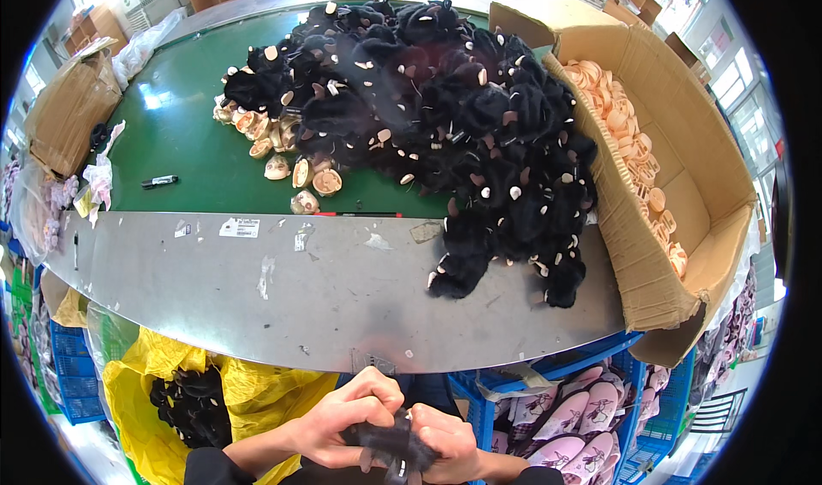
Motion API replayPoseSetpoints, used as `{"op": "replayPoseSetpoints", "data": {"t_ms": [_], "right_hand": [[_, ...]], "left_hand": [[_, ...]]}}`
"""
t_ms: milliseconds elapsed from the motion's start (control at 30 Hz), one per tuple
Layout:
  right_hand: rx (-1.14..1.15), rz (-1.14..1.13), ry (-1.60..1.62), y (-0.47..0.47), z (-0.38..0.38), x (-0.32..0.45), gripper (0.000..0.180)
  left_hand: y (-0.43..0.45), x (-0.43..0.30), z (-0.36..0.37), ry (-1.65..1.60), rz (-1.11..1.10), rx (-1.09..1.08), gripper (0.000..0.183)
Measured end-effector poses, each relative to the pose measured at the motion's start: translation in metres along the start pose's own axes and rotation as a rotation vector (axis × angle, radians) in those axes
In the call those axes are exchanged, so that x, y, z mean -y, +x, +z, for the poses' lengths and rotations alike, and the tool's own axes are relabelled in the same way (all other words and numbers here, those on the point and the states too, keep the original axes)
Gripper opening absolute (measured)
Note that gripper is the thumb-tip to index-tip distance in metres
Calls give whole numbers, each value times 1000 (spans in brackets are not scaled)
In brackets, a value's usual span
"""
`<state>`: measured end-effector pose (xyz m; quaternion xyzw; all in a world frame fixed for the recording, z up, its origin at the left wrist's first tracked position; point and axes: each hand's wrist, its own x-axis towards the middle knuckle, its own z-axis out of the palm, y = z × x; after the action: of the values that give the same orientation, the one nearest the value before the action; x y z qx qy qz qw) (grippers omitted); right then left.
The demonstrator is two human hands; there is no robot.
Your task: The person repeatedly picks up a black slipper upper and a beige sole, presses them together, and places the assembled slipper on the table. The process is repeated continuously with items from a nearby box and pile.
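Note:
Between my two hands, close to my body and below the table's front edge, is a black furry plush piece with a small tag. My left hand grips its left side, fingers curled over the top. On the right side my right hand pinches it with closed fingers. Ahead on the table lies a large heap of similar black plush pieces with small pale parts sticking out. At that heap's left edge sit several pale plastic doll heads, some showing open hollow backs.
A cardboard box of peach plastic parts stands right. The table has a metal front strip and green surface bearing a marker. Below are a yellow sack of black plush and blue crates holding pink slippers.

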<state>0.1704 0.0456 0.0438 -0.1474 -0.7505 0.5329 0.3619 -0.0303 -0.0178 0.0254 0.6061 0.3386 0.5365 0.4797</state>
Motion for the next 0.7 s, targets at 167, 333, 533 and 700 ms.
{"op": "replayPoseSetpoints", "data": {"t_ms": [167, 333, 533, 700], "right_hand": [[-69, -95, 1, 11, 4, -1, 14], [-193, -191, 57, -7, 2, -35, 30], [-412, -175, -101, 1, 12, -48, 29], [-535, -53, -218, 15, 24, -41, 24]], "left_hand": [[4, 3, 11, 5, 135, -144, 26], [1, 12, 9, 21, 126, -197, 35], [8, 12, 17, 233, 110, -342, 27], [4, 8, 33, 405, 69, -564, 25]]}}
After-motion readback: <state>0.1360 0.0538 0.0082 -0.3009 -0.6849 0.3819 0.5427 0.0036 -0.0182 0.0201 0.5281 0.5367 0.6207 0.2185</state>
